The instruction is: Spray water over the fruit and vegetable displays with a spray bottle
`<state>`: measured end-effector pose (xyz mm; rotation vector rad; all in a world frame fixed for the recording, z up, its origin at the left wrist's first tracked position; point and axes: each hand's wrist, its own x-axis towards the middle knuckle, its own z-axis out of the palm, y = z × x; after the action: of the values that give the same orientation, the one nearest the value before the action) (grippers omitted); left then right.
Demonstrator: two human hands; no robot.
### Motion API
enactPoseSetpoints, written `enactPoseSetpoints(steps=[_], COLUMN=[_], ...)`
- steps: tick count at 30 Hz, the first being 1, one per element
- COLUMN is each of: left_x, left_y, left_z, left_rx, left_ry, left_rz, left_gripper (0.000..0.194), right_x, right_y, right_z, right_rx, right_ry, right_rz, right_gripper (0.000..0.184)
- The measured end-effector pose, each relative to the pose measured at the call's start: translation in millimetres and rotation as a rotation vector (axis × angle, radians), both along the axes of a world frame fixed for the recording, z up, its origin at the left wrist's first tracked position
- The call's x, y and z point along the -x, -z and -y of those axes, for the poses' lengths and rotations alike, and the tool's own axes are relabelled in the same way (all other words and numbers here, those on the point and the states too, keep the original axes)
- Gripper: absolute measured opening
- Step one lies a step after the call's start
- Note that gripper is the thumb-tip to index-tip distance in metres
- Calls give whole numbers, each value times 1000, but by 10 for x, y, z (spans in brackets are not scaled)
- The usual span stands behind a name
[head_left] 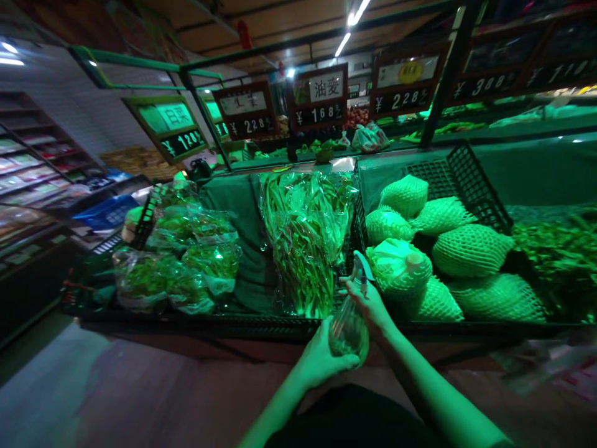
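The bagged greens are showing glossy, crinkled clear plastic, and the packs of leaves are shining in similar film. The pale produce is wearing soft, matt netting that is looking like foam, rough with small raised meshes. The crate is showing dark latticed plastic. The liner is looking like smooth dark cloth or sheeting, creasing in places. The held bag is gleaming as thin clear plastic.
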<state>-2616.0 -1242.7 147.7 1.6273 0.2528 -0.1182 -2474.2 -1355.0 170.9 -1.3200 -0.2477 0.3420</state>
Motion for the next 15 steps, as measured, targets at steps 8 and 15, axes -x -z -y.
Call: enactPoseSetpoints(steps=[8,15], left_x=[-515,-357], left_y=[-16,-7], left_z=[-25,-590], left_rx=[5,185], left_ry=[80,-88], left_rz=[24,50], left_gripper=[89,82], right_x=[-396,-467], right_y=[-115,35], right_z=[104,-933], right_rx=[6,35], right_ry=[43,-80], right_rz=[35,84], right_gripper=[61,49])
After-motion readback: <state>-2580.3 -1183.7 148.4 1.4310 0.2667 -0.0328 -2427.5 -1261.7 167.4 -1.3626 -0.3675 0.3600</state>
